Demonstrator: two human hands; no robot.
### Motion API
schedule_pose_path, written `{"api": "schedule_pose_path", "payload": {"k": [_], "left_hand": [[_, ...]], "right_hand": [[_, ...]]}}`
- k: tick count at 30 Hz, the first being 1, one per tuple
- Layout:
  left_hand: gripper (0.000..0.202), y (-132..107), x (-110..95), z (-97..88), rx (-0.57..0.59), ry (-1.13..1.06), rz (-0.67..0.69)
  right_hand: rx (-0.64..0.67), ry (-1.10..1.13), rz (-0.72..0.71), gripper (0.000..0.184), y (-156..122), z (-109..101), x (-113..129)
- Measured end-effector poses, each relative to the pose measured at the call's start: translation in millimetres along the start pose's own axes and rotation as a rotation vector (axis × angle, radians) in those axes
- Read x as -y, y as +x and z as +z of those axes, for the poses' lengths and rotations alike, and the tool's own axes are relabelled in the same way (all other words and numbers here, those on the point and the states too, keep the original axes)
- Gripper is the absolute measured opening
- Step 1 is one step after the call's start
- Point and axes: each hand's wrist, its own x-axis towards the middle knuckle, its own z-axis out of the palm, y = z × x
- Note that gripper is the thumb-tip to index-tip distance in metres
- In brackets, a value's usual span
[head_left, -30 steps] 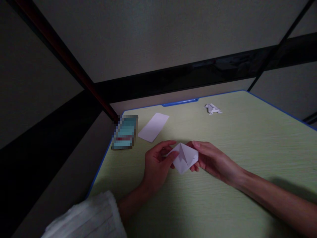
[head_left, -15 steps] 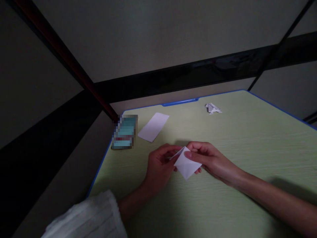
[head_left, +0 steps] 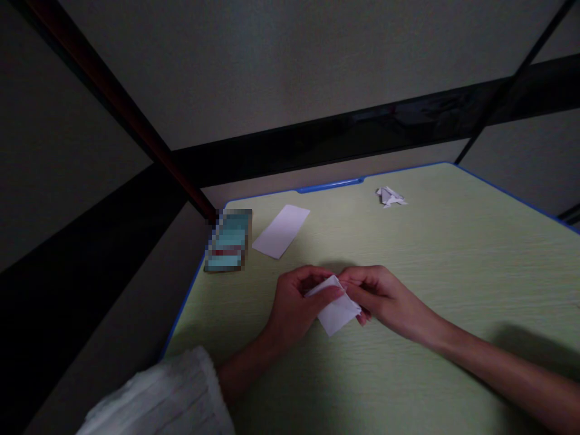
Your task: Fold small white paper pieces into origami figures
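Observation:
A small white piece of folded paper (head_left: 336, 315) is between my two hands, above the pale green table. My left hand (head_left: 296, 302) pinches it from the left, thumb lying across its front and fingers behind. From the right, my right hand (head_left: 378, 296) grips its upper right edge between thumb and fingers. One corner of the paper points down toward me. The fingers behind the paper are partly hidden.
Beyond my left hand lies a flat white paper sheet (head_left: 281, 231). Left of it is a pixelated flat rectangular object (head_left: 228, 240). A folded paper figure (head_left: 390, 196) sits near the back of the blue-edged table (head_left: 475, 241), which stands against a wall.
My left thumb has come over the front of the folded paper, and my right thumb has shifted to its right edge. The paper has turned slightly and moved a little left.

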Motion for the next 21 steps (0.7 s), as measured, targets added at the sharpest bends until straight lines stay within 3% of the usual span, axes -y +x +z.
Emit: {"api": "schedule_pose_path", "payload": {"k": [4, 7, 9, 13, 21], "left_hand": [[0.014, 0.4, -1.3, 0.9, -0.073, -0.008, -0.026], [0.015, 1.8, -1.7, 0.7, -0.149, -0.006, -0.026], [0.015, 2.6, -1.5, 0.3, -0.177, -0.003, -0.020], [0.016, 3.0, -0.7, -0.4, -0.149, -0.027, -0.020], [0.021, 2.7, -1.8, 0.8, -0.069, -0.053, -0.061]], "right_hand": [[-0.008, 0.064, 0.040, 0.028, 2.3, 0.4, -0.7], [-0.102, 0.119, -0.019, 0.018, 2.2, 2.6, -1.8], [-0.166, 0.097, -0.070, 0.023, 1.3, 4.1, -2.9], [-0.147, 0.019, -0.043, 0.016, 1.0, 3.6, -3.2], [-0.232, 0.056, -0.027, 0.025, 2.9, -0.7, 1.6]]}}
